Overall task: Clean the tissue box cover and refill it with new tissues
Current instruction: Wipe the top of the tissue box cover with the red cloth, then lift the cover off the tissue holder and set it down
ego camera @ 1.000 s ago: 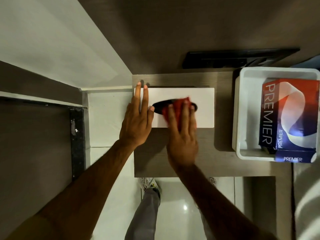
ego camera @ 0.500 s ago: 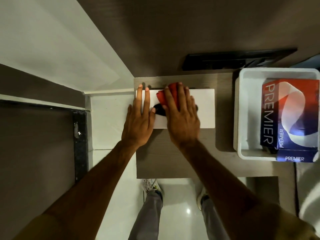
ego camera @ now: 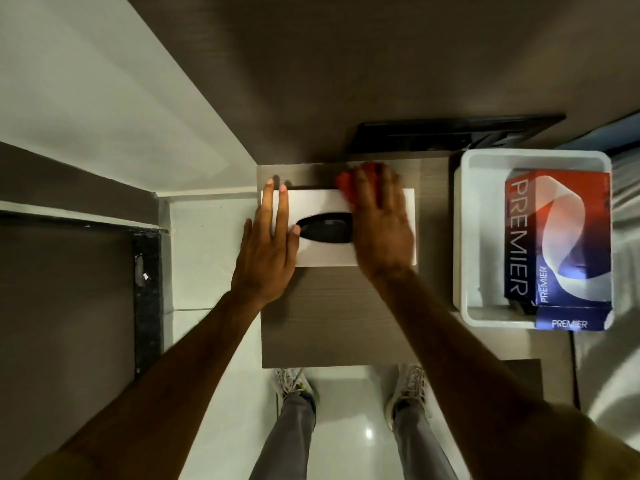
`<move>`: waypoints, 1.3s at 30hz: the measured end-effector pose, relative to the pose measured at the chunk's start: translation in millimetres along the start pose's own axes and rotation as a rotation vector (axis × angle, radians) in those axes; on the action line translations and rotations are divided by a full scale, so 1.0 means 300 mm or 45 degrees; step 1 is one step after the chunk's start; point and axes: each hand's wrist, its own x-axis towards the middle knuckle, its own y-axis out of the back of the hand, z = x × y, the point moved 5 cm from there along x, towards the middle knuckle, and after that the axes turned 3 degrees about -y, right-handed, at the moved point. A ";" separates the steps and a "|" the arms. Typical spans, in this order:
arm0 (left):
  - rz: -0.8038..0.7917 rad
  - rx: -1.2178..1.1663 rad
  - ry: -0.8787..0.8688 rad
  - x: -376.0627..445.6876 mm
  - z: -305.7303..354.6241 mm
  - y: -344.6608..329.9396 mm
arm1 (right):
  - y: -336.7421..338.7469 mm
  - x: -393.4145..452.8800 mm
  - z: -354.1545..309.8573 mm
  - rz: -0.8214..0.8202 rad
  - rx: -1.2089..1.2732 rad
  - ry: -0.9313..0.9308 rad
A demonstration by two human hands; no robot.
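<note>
Pressing a red cloth [ego camera: 346,183] flat on the white cover's [ego camera: 318,202] far edge, the right hand [ego camera: 381,223] grips it; left hand [ego camera: 268,251] lies open, steadying the cover on the desk [ego camera: 329,317].

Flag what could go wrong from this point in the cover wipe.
The right hand presses the red cloth at the far edge of the white tissue box cover; a hard push might slide the cover toward the wall, though the left hand braces it. The cloth could also snag in the dark oval slot. The Premier tissue box overhangs the white bin and may tip if bumped.
</note>
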 end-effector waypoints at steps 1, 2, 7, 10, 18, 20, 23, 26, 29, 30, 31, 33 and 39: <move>0.000 0.014 0.014 0.002 -0.001 -0.001 | 0.021 0.002 0.046 0.030 0.067 -0.121; 0.000 0.028 0.023 0.002 -0.001 -0.002 | 0.031 -0.002 0.069 0.054 0.123 -0.204; 0.004 0.030 -0.016 -0.004 0.002 -0.009 | -0.003 -0.023 -0.057 -0.131 0.045 -0.067; -0.023 0.109 -0.035 -0.002 0.007 -0.003 | 0.039 -0.032 -0.084 -0.299 0.163 0.097; 0.180 0.073 0.393 -0.019 0.079 0.007 | 0.324 -0.295 0.461 0.361 0.561 -0.308; 0.248 -0.167 0.658 -0.027 0.073 -0.005 | 0.309 -0.320 0.549 0.337 0.453 -0.322; 0.218 -0.375 0.939 -0.033 0.055 -0.029 | 0.238 -0.298 0.609 0.199 0.390 -0.346; 0.247 -0.383 0.962 -0.028 0.042 -0.023 | 0.172 -0.266 0.626 0.094 0.332 -0.413; 0.220 -0.356 1.019 -0.022 0.037 -0.020 | 0.125 -0.266 0.630 -0.007 0.197 -0.405; 0.209 -0.349 1.054 -0.022 0.037 -0.018 | 0.130 -0.273 0.630 0.000 0.147 -0.392; 0.199 -0.354 1.086 -0.021 0.038 -0.016 | 0.144 -0.282 0.631 0.027 0.107 -0.386; 0.180 -0.369 1.124 -0.017 0.046 -0.014 | 0.195 -0.303 0.618 0.143 0.074 -0.346; 0.129 -0.386 1.130 -0.006 0.040 0.005 | 0.253 -0.246 0.359 0.206 0.284 -0.011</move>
